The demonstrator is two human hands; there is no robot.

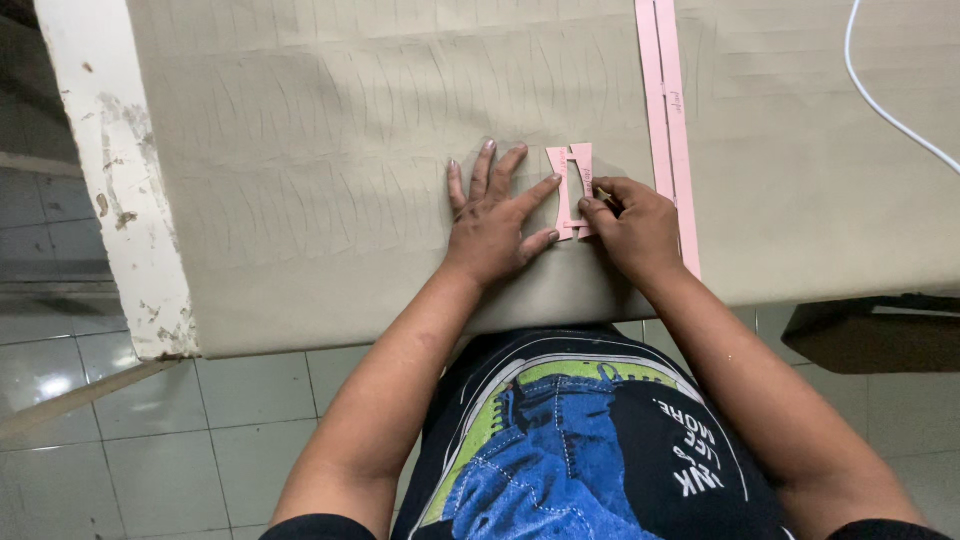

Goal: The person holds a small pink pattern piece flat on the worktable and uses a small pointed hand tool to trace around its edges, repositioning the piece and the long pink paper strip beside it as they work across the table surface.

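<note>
We work at a surface (pixel 800 200) covered by a sheet of tan fabric (pixel 350 200), already marked with rows of faint traced outlines. Our left hand (pixel 495 220) lies flat and spread wide, its fingertips pinning the left edge of a small pink template (pixel 571 192) with a long slot cut through its middle. The template sits on the fabric just left of two long pink strips (pixel 668 120) that run away from us. Our right hand (pixel 632 225) is curled narrowly at the template's lower right edge, pinched as if on a marking tool; the tool itself is too hidden to name.

To trace well, we judge that the left hand should press evenly so the template cannot creep, while the right runs the tip tight against the cut edge in one steady stroke. Keeping the fabric smooth under the palm matters too, since a wrinkle would likely distort the outline.
</note>
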